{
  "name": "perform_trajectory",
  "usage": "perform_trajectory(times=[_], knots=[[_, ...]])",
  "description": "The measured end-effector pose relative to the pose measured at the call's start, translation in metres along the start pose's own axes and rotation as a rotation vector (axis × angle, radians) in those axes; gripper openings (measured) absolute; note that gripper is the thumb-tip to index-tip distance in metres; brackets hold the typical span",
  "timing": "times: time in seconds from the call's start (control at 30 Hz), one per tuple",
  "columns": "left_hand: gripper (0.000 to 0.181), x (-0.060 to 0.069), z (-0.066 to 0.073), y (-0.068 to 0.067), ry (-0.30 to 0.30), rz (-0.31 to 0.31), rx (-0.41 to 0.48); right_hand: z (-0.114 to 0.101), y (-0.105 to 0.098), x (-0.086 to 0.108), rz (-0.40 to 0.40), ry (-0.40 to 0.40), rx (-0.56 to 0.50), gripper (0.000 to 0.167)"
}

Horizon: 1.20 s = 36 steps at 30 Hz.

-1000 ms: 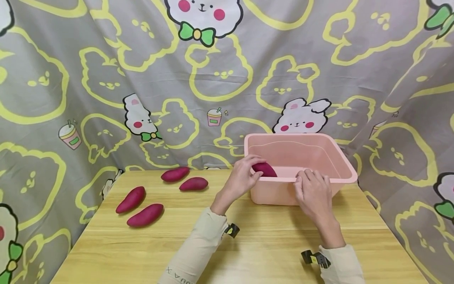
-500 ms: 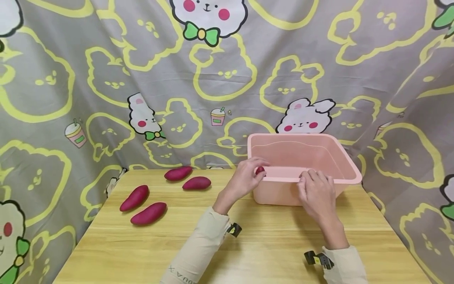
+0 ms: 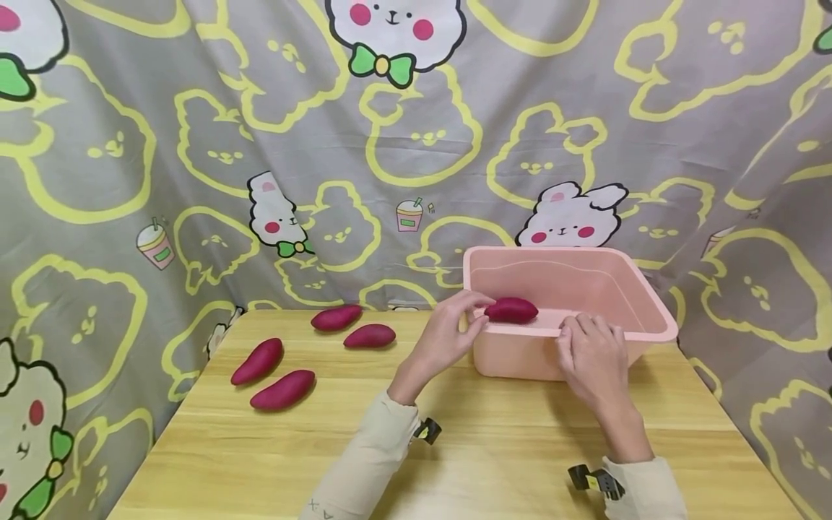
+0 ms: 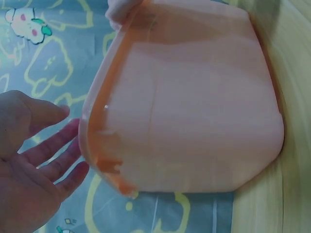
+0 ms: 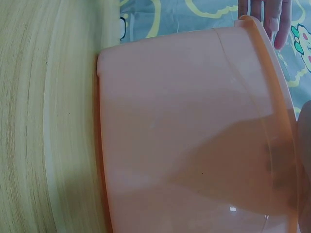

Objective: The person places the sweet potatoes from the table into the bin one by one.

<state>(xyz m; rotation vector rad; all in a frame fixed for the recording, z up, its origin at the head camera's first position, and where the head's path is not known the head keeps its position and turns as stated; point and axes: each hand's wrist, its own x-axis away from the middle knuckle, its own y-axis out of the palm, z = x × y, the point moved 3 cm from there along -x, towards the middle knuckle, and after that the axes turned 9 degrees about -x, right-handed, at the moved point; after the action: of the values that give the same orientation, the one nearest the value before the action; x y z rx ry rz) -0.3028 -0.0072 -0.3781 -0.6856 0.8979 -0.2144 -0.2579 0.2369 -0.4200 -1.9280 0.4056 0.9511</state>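
A purple sweet potato (image 3: 512,310) lies sideways over the opening of a pink plastic bin (image 3: 520,357), just behind the front rim. My left hand (image 3: 445,328) is at the bin's front left corner, its fingertips close to the sweet potato's left end. Whether they touch it, I cannot tell. In the left wrist view the left hand (image 4: 36,165) has its fingers extended and thumb apart, with nothing visible between them. My right hand (image 3: 593,357) grips the front rim, fingers curled over it. The bin wall (image 5: 184,121) fills most of the right wrist view, hiding the sweet potato.
Several more sweet potatoes (image 3: 283,390) lie on the left part of the wooden table (image 3: 494,448). A grey patterned curtain (image 3: 338,159) hangs behind and at both sides. The bin stands near the table's back right.
The sweet potato has turned from end-on in my left hand to sideways, right of the fingertips. The left fingers have opened a little. My right hand stays on the rim. The head view has shifted slightly.
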Motion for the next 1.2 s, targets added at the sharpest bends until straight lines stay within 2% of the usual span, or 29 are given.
perform_trajectory(times=[0.23, 0.57, 0.87, 1.07, 1.2], knots=[[0.023, 0.012, -0.008, -0.015, -0.003, 0.047, -0.039, -0.001, -0.001, 0.0, -0.003, 0.003, -0.004, 0.031], [0.025, 0.033, -0.023, -0.032, -0.071, 0.064, -0.048, 0.001, -0.001, 0.002, -0.007, -0.001, 0.004, 0.03], [0.024, 0.049, -0.039, -0.057, -0.084, 0.119, -0.077, -0.001, 0.001, 0.001, 0.01, -0.026, 0.008, 0.033], [0.026, 0.06, -0.051, -0.075, -0.159, 0.144, -0.083, -0.001, 0.002, 0.001, 0.005, -0.022, 0.01, 0.031], [0.028, 0.063, -0.058, -0.082, -0.164, 0.155, -0.096, 0.0, 0.002, 0.001, -0.003, -0.015, 0.012, 0.032]])
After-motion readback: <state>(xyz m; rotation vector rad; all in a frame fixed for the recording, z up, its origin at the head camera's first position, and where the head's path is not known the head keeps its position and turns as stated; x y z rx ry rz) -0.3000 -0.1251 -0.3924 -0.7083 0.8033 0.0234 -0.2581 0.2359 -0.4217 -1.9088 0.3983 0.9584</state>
